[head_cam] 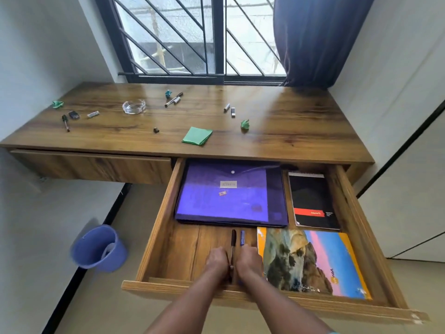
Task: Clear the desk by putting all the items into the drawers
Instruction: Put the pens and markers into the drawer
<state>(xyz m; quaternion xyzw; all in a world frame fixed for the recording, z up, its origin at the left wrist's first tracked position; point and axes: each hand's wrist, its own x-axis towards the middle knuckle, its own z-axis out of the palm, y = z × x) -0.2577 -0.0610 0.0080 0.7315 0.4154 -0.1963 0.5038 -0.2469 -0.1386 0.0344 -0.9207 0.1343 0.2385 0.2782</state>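
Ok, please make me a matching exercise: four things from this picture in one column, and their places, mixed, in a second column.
1 folder
2 ashtray
3 bucket
4 curtain

a on the floor
b at the window
c in the open drawer
d on the desk

Pairs: 1-c, 2-d, 3-a, 4-b

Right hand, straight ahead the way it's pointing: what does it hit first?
Likely the purple folder, with the blue pen that the right hand holds touching first; depth unclear.

In drawer [159, 225] — black pen [233, 238], blue pen [242, 238]
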